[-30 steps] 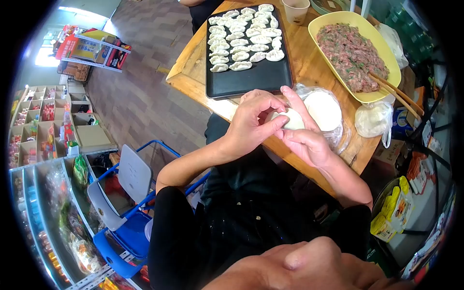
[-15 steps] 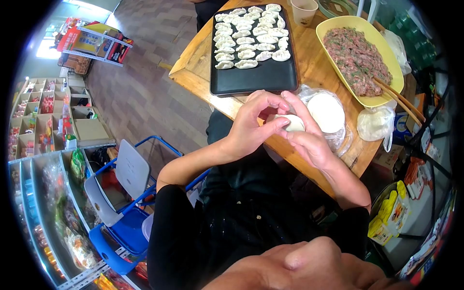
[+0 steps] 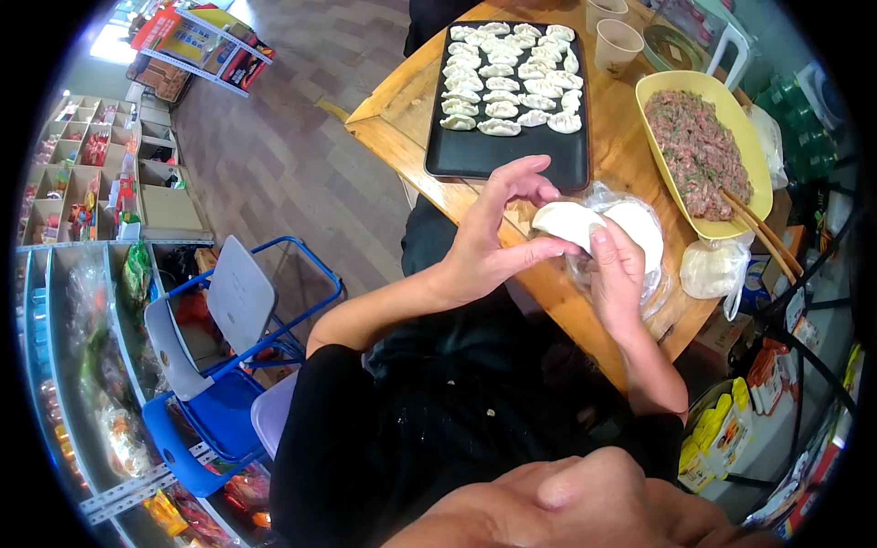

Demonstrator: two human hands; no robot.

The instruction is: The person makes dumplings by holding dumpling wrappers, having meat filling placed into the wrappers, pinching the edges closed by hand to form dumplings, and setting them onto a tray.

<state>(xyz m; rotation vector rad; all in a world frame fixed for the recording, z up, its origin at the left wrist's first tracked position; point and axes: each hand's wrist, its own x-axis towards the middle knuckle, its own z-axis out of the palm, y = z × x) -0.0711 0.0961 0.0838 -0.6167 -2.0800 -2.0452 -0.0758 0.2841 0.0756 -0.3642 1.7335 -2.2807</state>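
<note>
A white folded dumpling point(image 3: 564, 222) is in my right hand point(image 3: 618, 271), whose thumb presses on its right end. My left hand point(image 3: 501, 222) is beside the dumpling's left side, fingers apart and curved. Its thumb reaches along the lower edge, seemingly touching it. Just behind my right hand, a stack of round white wrappers point(image 3: 642, 235) lies on a clear plastic bag point(image 3: 598, 196). Beyond my hands, a black tray point(image 3: 504, 157) carries rows of finished dumplings point(image 3: 501, 89). Whether filling is inside the held dumpling cannot be seen.
A yellow basin point(image 3: 665, 164) of minced meat with chopsticks point(image 3: 763, 234) stands at the right of the wooden table point(image 3: 388, 108). Paper cups point(image 3: 618, 47) and a knotted plastic bag point(image 3: 715, 269) are nearby. Blue folding chairs point(image 3: 215, 406) and goods shelves stand left.
My left hand's fingers have spread away from the dumpling. The wrapper now shows as a larger folded shape, pinched by my right hand. The view has shifted, moving the table rightward.
</note>
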